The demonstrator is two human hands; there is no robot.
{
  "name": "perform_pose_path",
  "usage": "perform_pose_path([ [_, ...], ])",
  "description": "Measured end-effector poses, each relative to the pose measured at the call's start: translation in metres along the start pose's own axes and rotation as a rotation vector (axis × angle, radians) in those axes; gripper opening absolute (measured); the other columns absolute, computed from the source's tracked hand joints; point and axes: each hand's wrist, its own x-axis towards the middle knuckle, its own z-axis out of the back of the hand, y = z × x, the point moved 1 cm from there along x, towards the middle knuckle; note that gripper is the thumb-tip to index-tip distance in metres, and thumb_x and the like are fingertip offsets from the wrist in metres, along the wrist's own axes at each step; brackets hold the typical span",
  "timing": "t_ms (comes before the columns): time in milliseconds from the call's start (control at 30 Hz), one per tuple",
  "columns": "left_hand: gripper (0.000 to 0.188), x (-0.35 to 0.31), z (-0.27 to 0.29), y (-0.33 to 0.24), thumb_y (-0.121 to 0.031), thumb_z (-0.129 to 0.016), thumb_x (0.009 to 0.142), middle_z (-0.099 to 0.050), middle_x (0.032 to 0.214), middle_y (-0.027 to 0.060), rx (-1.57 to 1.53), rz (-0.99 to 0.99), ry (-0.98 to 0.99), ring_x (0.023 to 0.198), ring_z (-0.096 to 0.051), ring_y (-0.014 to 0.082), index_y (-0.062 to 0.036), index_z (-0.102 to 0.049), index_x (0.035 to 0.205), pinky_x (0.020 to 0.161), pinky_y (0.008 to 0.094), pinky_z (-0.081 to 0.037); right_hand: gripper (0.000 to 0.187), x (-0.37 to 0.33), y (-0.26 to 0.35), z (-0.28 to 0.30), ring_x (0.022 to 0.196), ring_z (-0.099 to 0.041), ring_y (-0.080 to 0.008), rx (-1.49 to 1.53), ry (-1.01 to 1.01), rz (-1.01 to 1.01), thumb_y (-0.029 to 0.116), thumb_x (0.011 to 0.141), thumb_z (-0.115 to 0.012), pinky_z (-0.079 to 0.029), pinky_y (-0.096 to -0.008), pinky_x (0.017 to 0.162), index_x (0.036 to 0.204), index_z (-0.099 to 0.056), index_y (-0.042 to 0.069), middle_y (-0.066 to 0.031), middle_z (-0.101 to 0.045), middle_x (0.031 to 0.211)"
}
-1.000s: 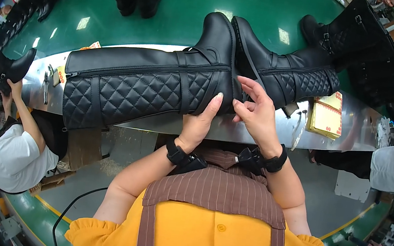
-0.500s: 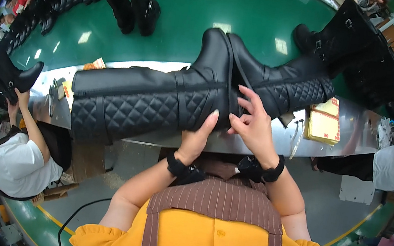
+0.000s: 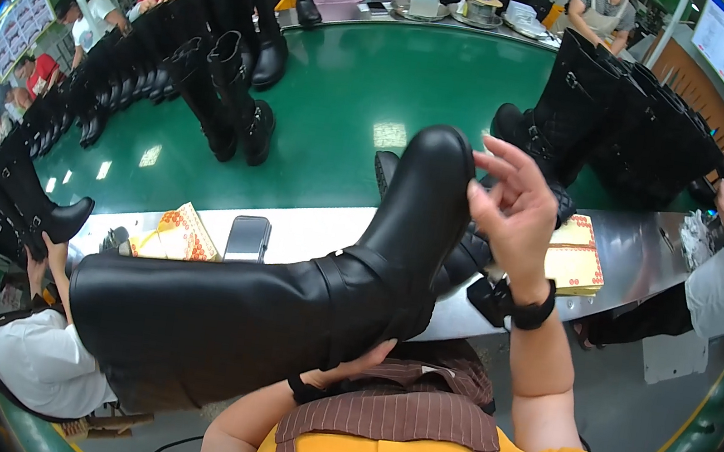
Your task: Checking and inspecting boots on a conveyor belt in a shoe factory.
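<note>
A tall black boot (image 3: 279, 297) is held up across my front, its shaft to the left and its rounded toe pointing away. My left hand (image 3: 353, 364) grips it from below near the heel; most of that hand's fingers are hidden under the boot. Beside the toe is my right hand (image 3: 516, 205), fingers apart and bent, with its thumb close to the sole edge; whether it touches is unclear. A second black boot (image 3: 465, 256) lies behind the first on the table, largely covered by it and my right hand.
Yellow-and-red patterned cards (image 3: 575, 259) lie right of my hand. A phone (image 3: 248, 238) and patterned paper (image 3: 180, 232) lie left. Black boots stand on the green table (image 3: 344, 86) at left and right (image 3: 571, 98). Co-workers handle boots on both sides.
The boot in my left hand has turned from its quilted, zipped side to its smooth strapped side. My right hand has moved up to the toe. The view takes in more of the far table.
</note>
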Motion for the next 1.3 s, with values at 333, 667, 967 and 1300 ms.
perform_pose_path([
  [333, 0.034, 0.008, -0.005, -0.005, -0.017, -0.067, 0.089, -0.064, 0.115, 0.0094, -0.132, 0.093, -0.272, 0.105, -0.059, 0.0209, 0.0016, -0.061, 0.117, 0.096, 0.0335, -0.044, 0.041, -0.010, -0.023, 0.085, 0.053, -0.057, -0.0070, -0.559, 0.051, -0.371, 0.037, 0.092, -0.063, -0.044, -0.0213, 0.049, 0.079, -0.066, -0.001, -0.0025, -0.061, 0.063],
  [667, 0.034, 0.036, 0.008, 0.040, -0.008, -0.065, 0.090, -0.060, 0.121, 0.0065, -0.743, 0.222, -0.636, 0.108, -0.057, 0.0154, -0.0009, -0.057, 0.123, 0.099, 0.0310, -0.045, 0.052, -0.104, -0.115, 0.089, 0.062, -0.064, -0.0113, 0.033, -0.019, -0.987, 0.043, 0.094, -0.060, -0.051, -0.0217, 0.056, 0.116, -0.055, -0.004, -0.0094, -0.065, 0.092],
  [967, 0.034, 0.031, 0.006, 0.036, -0.009, -0.066, 0.090, -0.061, 0.118, 0.0061, -0.685, 0.194, -0.627, 0.105, -0.058, 0.0148, -0.0005, -0.058, 0.122, 0.096, 0.0304, -0.046, 0.044, -0.086, -0.110, 0.037, 0.072, -0.057, -0.0076, 0.113, -0.291, -0.624, 0.017, 0.081, -0.077, -0.043, -0.0209, 0.043, 0.114, -0.053, 0.002, -0.0027, -0.062, 0.098],
  [1300, 0.036, 0.038, 0.017, 0.029, -0.017, -0.076, 0.082, -0.069, 0.105, 0.0117, -0.096, 0.199, -0.566, 0.095, -0.065, 0.0217, 0.0019, -0.065, 0.110, 0.087, 0.0337, -0.050, 0.036, -0.095, -0.044, -0.009, 0.070, -0.062, -0.0122, -0.353, -0.063, -0.185, 0.018, 0.078, -0.078, -0.048, -0.0255, 0.059, 0.107, -0.063, 0.000, -0.0089, -0.068, 0.090],
])
